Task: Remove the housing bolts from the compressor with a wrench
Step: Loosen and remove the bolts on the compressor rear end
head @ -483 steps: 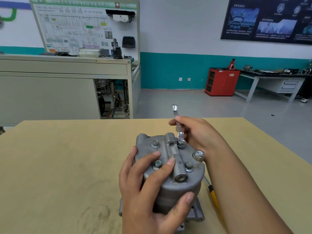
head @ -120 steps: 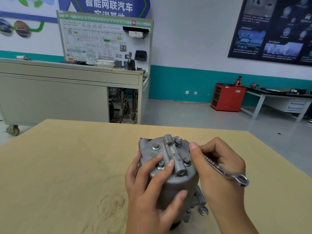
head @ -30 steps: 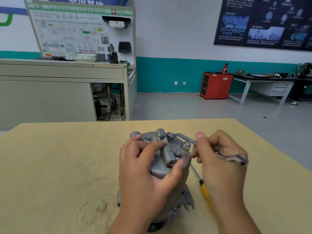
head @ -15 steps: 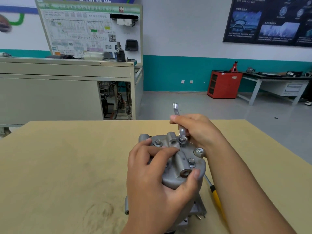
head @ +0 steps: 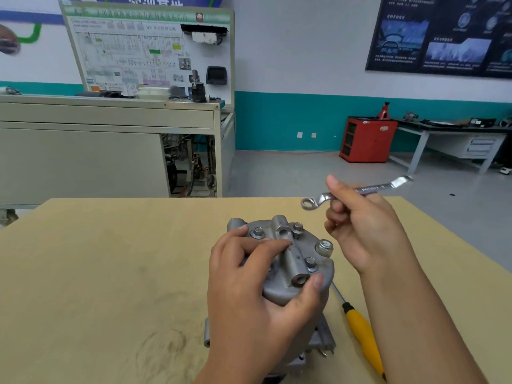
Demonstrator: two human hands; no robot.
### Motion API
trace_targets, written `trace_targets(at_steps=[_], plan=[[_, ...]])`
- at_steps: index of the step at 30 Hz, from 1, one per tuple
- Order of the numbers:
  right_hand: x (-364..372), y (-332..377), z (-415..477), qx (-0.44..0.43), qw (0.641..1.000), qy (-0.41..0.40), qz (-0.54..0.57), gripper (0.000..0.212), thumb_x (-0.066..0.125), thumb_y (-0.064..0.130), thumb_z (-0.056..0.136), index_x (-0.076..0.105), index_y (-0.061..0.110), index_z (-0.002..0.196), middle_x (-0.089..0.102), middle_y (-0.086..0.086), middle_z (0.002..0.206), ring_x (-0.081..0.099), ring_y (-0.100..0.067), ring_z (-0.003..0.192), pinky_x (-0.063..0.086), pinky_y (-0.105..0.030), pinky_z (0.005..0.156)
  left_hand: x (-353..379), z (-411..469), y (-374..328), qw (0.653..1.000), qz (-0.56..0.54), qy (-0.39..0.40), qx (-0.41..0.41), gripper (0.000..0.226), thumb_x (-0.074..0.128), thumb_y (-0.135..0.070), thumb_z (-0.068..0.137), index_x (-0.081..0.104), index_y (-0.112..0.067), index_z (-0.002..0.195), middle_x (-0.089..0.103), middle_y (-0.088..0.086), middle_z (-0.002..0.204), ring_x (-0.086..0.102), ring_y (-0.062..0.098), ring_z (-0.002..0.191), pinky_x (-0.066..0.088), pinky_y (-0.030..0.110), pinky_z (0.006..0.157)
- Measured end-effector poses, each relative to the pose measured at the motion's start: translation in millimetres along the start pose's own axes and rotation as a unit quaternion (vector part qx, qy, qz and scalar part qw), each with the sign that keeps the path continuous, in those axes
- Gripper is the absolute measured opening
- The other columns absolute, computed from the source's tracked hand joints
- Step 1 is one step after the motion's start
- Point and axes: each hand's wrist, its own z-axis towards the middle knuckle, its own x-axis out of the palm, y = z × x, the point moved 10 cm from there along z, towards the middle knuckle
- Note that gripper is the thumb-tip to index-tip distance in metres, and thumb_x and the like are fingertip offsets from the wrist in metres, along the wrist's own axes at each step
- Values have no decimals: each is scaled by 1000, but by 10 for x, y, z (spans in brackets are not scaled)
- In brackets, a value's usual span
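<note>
1. Tan worktop: fills the lower half of the view and carries the compressor near centre, close to the viewer.
2. Grey compressor: a metal cylinder stood on end, with its bolted end plate facing up.
3. Person's left hand: grip wrapped over the near-left of the end plate. Fingers curled across the top, thumb pressed at the near rim beside a round port.
4. Person's right hand: raised to the right of the compressor, not touching it. Grip pinching the wrench shank between thumb and curled fingers.
5. Yellow-handled screwdriver: lies on the worktop just right of the compressor, partly under the right forearm.
6. Steel wrench: held in the air, long axis near level, running left to right. Its ring end points left toward the compressor.
7. 4 housing bolts: seated in the end plate. The raised bolt at the far side stands proud, seemingly part unscrewed. Sits below and slightly left of the ring end, with a clear gap between. Nearer the right hand. Likely next: ring end down and left onto that head.
</note>
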Motion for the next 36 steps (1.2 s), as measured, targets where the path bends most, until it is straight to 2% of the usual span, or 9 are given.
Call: trace_targets(at_steps=[5,8,10,17,26,29,32,34,36], plan=[[2,88,-289,-59,997,37,20,16,64,26,72,58,12,76,57,2,52,49,-6,47,41,-21,52,1,-12,14,1000,0,6,-12,43,60,-55,69,72,-23,95,51,-9,84,46,14,112,32,12,94],[38,143,-450,-112,991,66,-15,6,66,12,74,63,7,74,68,-8,63,61,-12,54,49,-18,53,-2,-13,15,1000,-1,6,-11,43,60,-56,69,72,-23,95,51,-8,85,45,13,112,32,11,94],[-4,206,-558,-177,980,28,-88,12,67,2,79,65,10,70,69,-8,63,62,-14,53,50,-18,54,0,-15,16,1000,-2,8,-11,44,61,-55,68,72,-23,95,52,-8,86,45,13,113,31,11,94],[34,282,-829,-317,913,-42,-252,14,74,22,78,61,23,71,66,9,65,62,-6,59,47,-18,54,-2,-15,18,1000,-5,14,-13,45,60,-56,68,72,-23,97,53,-10,90,42,7,113,29,7,94],[158,354,-921,-366,866,-20,-340,18,63,28,81,58,22,66,58,10,64,54,-3,59,37,-8,54,-16,-17,13,1000,-1,10,-10,43,60,-55,69,71,-23,97,53,-10,89,45,14,114,28,8,96],[126,317,-929,-339,883,14,-325,13,60,33,80,63,25,69,64,15,70,59,0,66,39,-5,60,-55,-23,10,1000,-4,-1,-5,38,61,-54,69,67,-31,97,53,-10,87,46,14,113,29,9,96],[59,283,-814,-267,926,54,-261,13,69,16,81,71,25,71,70,11,74,62,2,67,44,-8,60,-89,-31,1,1000,-8,-8,-1,35,61,-54,69,61,-36,98,53,-11,88,45,13,113,30,9,95],[82,306,-775,-245,929,81,-264,24,68,3,83,73,23,72,70,5,71,60,2,62,45,-10,58,-99,-39,3,1000,-10,-9,-2,35,61,-53,69,61,-35,98,52,-13,89,44,12,113,30,9,95],[167,341,-811,-256,915,98,-296,18,69,9,82,72,24,73,68,4,69,59,-1,62,44,-10,56,-108,-45,6,1000,-13,-13,-1,35,61,-53,68,62,-34,98,53,-11,88,45,12,113,30,10,96]])
